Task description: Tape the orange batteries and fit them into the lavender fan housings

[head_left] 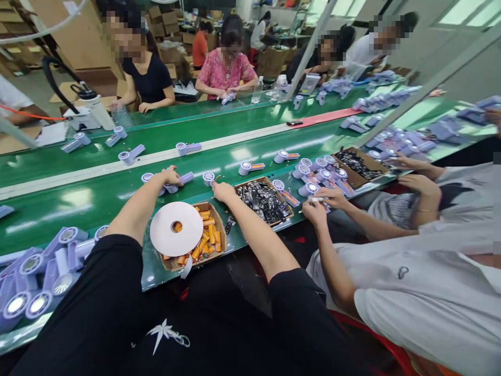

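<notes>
My left hand (171,176) reaches out over the green belt, its fingers curled down on a lavender handheld fan (186,178). Another fan head (147,178) shows just left of my wrist. My right hand (224,191) is closed at the handle end of a second handheld fan (209,178); a thin wire sticks up beside the fingers, and the handle is mostly hidden. Below my hands, a cardboard tray (224,230) holds orange battery cells (205,241), with a white roll of tape (164,230) lying on top.
Right of my right forearm stands a box of small black parts (262,201). Lavender fans (43,271) are piled at the left edge, and more (323,172) at right. A co-worker's hands (319,206) work close on my right. Other people sit across the belt (219,146).
</notes>
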A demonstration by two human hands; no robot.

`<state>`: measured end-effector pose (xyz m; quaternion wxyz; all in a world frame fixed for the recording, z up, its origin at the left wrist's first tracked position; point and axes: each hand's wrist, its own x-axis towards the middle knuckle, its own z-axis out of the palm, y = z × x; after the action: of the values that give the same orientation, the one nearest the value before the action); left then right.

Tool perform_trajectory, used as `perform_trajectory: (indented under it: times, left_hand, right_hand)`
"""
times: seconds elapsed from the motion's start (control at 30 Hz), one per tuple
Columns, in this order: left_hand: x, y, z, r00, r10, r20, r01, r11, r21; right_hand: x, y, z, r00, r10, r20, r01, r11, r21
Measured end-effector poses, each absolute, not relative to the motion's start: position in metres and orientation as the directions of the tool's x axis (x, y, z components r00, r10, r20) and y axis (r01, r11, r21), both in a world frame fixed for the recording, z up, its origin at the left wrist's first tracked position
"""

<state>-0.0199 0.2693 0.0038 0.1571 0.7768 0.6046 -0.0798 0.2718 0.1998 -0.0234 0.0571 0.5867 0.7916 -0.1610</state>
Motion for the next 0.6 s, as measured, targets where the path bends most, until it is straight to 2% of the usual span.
perform_trajectory:
  times: [0.1,0.27,0.43,0.6]
  left_hand:
    - [-0.007,0.273,0.002,0.194,0.910,-0.365,0.981,-0.174,0.086]
    - [-0.004,0.266,-0.005,0.188,0.913,-0.363,0.981,-0.193,0.021]
    - [-0.028,0.255,-0.019,0.044,0.914,-0.404,0.996,-0.072,-0.053]
    - [-0.037,0.262,-0.028,0.034,0.905,-0.424,0.996,-0.067,-0.062]
  right_hand:
    - [0.272,0.205,-0.025,-0.301,0.910,-0.285,0.948,0.252,-0.196]
    - [0.271,0.210,-0.030,-0.280,0.919,-0.277,0.951,0.226,-0.211]
    - [0.273,0.210,-0.033,-0.262,0.925,-0.276,0.955,0.208,-0.212]
    - [0.272,0.208,-0.032,-0.218,0.938,-0.269,0.964,0.163,-0.211]
